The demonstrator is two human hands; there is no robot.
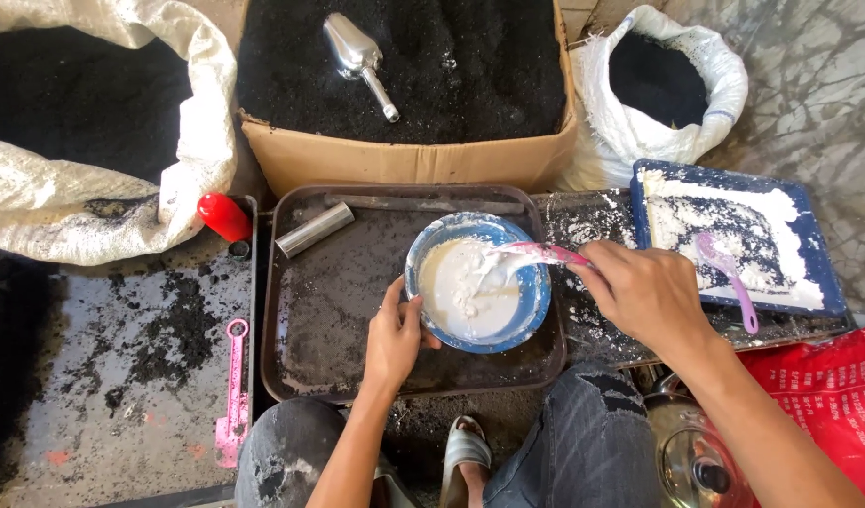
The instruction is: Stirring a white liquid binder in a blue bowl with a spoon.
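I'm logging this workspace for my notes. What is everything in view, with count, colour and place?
bowl: 1, blue, white paste inside, on the tray
spoon: 1, pink, in the bowl
tray: 1, dark brown, centre
metal tube: 1, silver, tray's far left corner
cardboard box: 1, brown, full of black powder, behind tray
scoop: 1, silver, in the box
sacks: 2, white, holding black powder, far left and far right
blue tray: 1, white powder, right
purple spoon: 1, on blue tray
red cap: 1, left of tray
pink tool: 1, lower left
left hand: steadies bowl
right hand: holds spoon
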